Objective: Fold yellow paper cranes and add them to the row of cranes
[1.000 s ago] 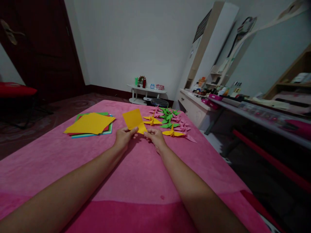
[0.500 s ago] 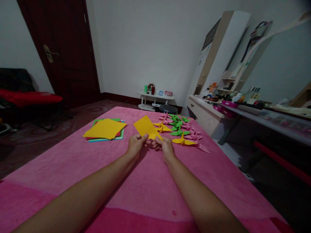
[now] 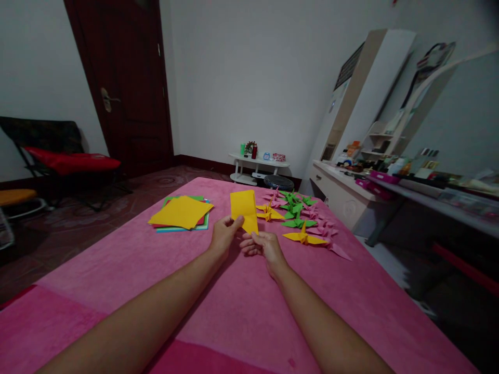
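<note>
Both hands meet at the middle of the frame around a folded sheet of yellow origami paper (image 3: 244, 208), raised just above the pink plush cover (image 3: 218, 306). The left hand (image 3: 223, 236) pinches its lower left edge between thumb and fingers. The right hand (image 3: 264, 246), fingers curled, nips the lower tip, so the paper stands upright, probably to keep its creases in view. Left of centre lies a flat stack of coloured paper squares (image 3: 182, 213), topped by yellow and within reach. Right of centre, folded paper cranes (image 3: 298, 221) in pink, green and yellow sit grouped apart from the fresh sheets.
</note>
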Action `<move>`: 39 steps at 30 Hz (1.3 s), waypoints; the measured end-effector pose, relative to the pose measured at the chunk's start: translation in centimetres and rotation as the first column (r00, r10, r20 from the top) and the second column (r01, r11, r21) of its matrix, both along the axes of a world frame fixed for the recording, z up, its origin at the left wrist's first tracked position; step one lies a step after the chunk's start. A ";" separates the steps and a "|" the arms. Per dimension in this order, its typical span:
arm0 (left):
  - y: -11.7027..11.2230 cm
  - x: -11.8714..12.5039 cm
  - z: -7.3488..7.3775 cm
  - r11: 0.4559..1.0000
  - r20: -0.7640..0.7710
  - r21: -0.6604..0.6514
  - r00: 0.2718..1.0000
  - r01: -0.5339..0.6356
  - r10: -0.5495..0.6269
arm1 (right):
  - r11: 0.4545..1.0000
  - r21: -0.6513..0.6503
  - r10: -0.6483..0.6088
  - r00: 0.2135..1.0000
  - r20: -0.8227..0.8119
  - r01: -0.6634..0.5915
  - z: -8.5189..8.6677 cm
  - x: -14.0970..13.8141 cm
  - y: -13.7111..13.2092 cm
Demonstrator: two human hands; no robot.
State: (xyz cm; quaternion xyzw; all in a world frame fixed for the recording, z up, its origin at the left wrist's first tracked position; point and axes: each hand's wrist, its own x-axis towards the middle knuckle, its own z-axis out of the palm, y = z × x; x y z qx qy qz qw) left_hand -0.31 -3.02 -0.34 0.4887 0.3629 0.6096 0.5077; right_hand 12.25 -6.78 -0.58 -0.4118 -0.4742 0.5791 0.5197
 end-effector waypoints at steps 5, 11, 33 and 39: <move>0.5 -0.3 0.9 0.988 0.074 -0.075 0.989 0.133 -0.127 | 0.989 -0.074 0.127 0.992 0.018 -0.125 1.2 1.2 0.2; 1.2 -3.9 3.4 0.808 -0.341 -0.212 0.733 0.551 -0.589 | 0.994 -0.110 -0.031 0.999 -0.021 0.028 2.7 4.0 0.9; 0.3 -3.8 3.5 0.541 0.116 -0.465 0.654 0.701 -0.748 | 0.972 0.188 -0.161 0.981 0.110 0.138 4.4 4.0 0.5; 0.5 -4.4 4.0 0.690 0.007 -0.367 0.744 0.624 -0.668 | 0.961 0.182 -0.242 0.952 0.184 0.209 3.7 3.6 0.7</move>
